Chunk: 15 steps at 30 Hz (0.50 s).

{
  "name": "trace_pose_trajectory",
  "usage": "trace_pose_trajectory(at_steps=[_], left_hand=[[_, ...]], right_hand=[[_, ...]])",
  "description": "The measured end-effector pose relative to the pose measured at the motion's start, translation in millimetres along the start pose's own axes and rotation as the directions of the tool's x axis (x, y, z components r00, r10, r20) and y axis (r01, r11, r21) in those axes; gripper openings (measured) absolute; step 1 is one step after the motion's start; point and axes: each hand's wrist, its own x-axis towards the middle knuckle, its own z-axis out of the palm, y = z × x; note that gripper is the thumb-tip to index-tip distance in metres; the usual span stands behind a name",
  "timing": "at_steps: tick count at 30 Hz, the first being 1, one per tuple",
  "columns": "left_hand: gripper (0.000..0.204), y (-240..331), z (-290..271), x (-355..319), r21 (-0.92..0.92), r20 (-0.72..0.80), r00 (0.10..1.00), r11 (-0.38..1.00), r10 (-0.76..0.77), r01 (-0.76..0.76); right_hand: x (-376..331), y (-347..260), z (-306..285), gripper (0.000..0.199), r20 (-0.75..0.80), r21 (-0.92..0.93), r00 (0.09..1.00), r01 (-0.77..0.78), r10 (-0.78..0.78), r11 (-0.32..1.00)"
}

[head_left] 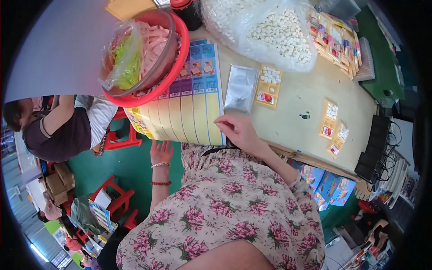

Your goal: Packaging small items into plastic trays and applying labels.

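Cream tabletop (292, 94), seen above a green floor (85, 166). Printed sheets (202, 117), yellow and blue: laid at the near edge, partly covered by a red basin (183, 51). Left hand (162, 154): held just below the sheets' near edge, fingers extended, nothing seen gripped. Right hand (240, 131): held at the sheets' right edge, fingers curled; whether anything is pinched cannot be told. Silver packet (240, 90): laid just beyond the right hand, a yellow compartmented tray (264, 87) placed beside it.
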Motion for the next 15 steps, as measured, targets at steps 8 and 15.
trace_pose_trajectory(at_steps=[8,15], left_hand=[[0.028,25,2,-46,0.016,0.165,0.850,0.860,0.501,-0.510],[0.015,36,30,-72,0.002,0.169,0.557,0.565,0.813,-0.825]], right_hand=[[52,-11,53,0.011,0.175,-0.048,0.943,0.297,-0.284,0.954],[97,-46,121,0.014,0.321,-0.081,0.812,0.536,-0.487,0.841]])
